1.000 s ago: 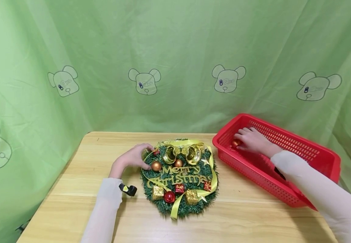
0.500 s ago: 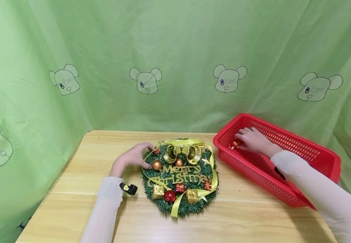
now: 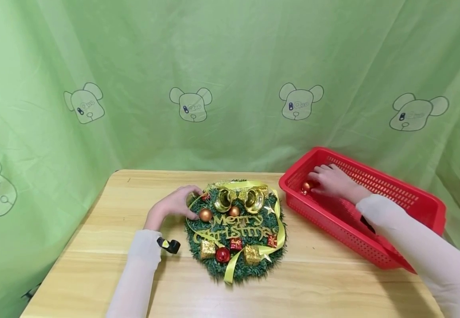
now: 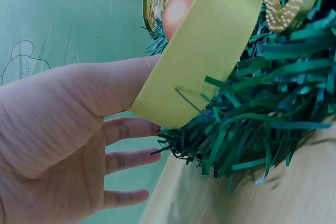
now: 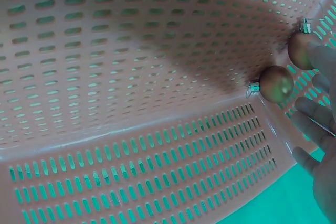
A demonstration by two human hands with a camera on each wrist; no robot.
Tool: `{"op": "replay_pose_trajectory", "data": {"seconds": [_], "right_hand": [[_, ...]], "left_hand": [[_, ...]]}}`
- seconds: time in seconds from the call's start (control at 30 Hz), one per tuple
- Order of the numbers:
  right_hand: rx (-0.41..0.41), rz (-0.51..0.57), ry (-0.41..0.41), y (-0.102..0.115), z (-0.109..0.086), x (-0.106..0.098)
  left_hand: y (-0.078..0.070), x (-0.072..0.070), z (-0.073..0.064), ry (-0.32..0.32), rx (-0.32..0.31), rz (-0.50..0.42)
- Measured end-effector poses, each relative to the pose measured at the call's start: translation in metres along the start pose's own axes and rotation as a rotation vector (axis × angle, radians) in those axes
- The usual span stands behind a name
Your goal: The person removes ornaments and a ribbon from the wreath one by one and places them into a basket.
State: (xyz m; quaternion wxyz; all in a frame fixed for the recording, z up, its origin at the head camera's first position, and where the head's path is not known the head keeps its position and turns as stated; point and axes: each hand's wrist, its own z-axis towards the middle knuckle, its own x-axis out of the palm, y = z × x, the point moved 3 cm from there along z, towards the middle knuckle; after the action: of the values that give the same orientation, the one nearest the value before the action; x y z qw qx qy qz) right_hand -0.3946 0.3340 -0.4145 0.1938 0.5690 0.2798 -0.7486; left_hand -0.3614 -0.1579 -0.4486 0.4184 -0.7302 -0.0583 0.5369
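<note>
A round green tinsel Christmas wreath (image 3: 210,269) lies on the table, with gold bells, baubles, small gift boxes, gold lettering and yellow ribbon (image 4: 210,45). My left hand (image 3: 174,204) holds its left edge, the thumb partly hidden behind the ribbon and the other fingers at the outer side. Deep in the red basket (image 3: 357,240), my right hand (image 3: 335,182) reaches towards one corner. Two copper baubles lie near it: the lower bauble (image 5: 276,84) is apart from the fingers, while the thumb overlaps the upper bauble (image 5: 300,51). The other right fingers are spread and loosely bent.
The basket stands at an angle at the right of the wooden table (image 3: 317,287), its walls perforated. A green curtain (image 3: 237,53) with bear-head prints hangs behind and at the sides. On the left wrist sits a black strap mount (image 3: 169,245).
In the basket, my right hand has shifted slightly, and a copper bauble beside its fingers shows more fully. My left hand keeps its place at the wreath's edge.
</note>
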Motion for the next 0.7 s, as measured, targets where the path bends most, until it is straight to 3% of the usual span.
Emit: {"op": "replay_pose_trajectory", "data": {"seconds": [0.23,0.7], "right_hand": [[0.072,0.013,0.052,-0.002,0.001,-0.012],[0.117,0.114,-0.043,0.009,0.02,-0.07]], "left_hand": [[0.001,0.0,0.001,0.001,0.002,0.001],[-0.001,0.001,-0.001,0.002,0.011,-0.006]]}}
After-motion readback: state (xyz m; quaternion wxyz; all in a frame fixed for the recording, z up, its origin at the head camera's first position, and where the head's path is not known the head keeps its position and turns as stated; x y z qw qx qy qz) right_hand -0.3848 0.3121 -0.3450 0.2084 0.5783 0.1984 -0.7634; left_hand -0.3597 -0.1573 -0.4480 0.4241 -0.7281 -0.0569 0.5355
